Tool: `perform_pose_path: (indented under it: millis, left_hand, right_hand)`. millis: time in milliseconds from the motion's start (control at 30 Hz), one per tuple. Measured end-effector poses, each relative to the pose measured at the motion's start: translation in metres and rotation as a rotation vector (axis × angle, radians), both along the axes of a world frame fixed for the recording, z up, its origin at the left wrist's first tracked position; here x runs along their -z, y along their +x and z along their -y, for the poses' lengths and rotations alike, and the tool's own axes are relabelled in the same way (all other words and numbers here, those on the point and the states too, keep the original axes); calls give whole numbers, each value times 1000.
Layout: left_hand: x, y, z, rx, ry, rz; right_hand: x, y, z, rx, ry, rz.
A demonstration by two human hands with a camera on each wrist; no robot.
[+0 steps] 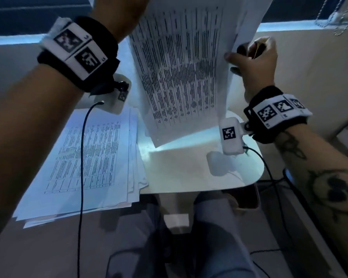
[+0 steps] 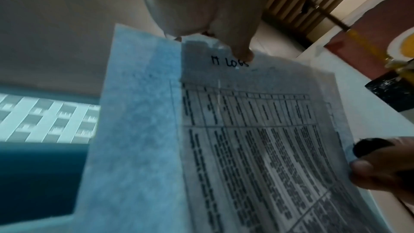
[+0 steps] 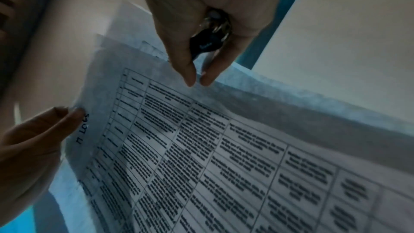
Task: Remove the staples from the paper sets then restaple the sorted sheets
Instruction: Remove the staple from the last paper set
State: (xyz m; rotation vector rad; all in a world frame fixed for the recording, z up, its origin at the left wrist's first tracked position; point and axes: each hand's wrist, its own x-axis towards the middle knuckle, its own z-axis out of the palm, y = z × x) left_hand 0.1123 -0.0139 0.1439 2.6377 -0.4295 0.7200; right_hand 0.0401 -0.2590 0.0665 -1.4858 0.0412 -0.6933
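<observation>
Held set: a paper set [image 1: 181,77] of printed tables hangs in the air at upper centre of the head view, above the bench [image 1: 189,169], its long axis running from the top of the frame down toward the lower centre.
Left hand: the left hand [image 2: 210,15] pinches the top edge just beside the handwritten heading; its fingers [image 2: 243,54] are closed on the sheets.
Right hand: the right hand [image 1: 253,63] pinches the right-hand edge between thumb and forefinger, with a small black staple remover [image 3: 208,42] tucked in the curled palm.
Key relation: the stapled corner cannot be made out; I judge it lies along the top edge, nearer the left hand, up and to the left of the right hand's fingers [image 3: 190,75], so the tool must travel along the edge.
Other stack: the loose paper pile [image 1: 84,163] lies flat at lower left on the bench.
</observation>
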Motion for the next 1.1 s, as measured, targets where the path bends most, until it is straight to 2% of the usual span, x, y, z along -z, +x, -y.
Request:
perform_pose_path:
  millis: [67,133,167,233,267,300,400,533,600,733,900,1033,1100]
  left_hand:
    - [1,-7,-8,19,94,57]
    - [-3,-33,1,148,-44,186]
    - [-6,-51,6,224,-78,295]
    - [-4,-70,12,406,-15,652]
    - [2,-76,14,454,31,745]
    - [8,-80,16,481,81,759]
    - [22,-94,20,523,142,654]
    - [21,-96,14,498,-34,375]
    - [16,-92,8,470,-66,273]
    - [3,-84,-10,312,45,-4]
    - [-9,-85,-27,381,-78,-187]
    - [-11,-86,-30,399,40,-229]
    - [-9,-89,-31,425,135,-319]
  right_hand:
    - [-6,-4,-2,-27,55,75]
    - [-5,-10,-5,-67,94,104]
    - [-1,-13,-6,-80,107,97]
    - [16,-20,-5,-91,122,48]
    - [26,-26,-4,-91,126,6]
    - [35,-31,-2,-93,119,-41]
    - [54,-42,5,-136,103,-133]
    - [57,-46,4,-194,182,-143]
    - [55,-46,4,-202,239,-131]
    - [52,-42,3,-182,299,-151]
    - [43,-44,4,-212,252,-146]
    - [21,-53,7,-277,222,-31]
    - [20,-57,7,-309,201,-31]
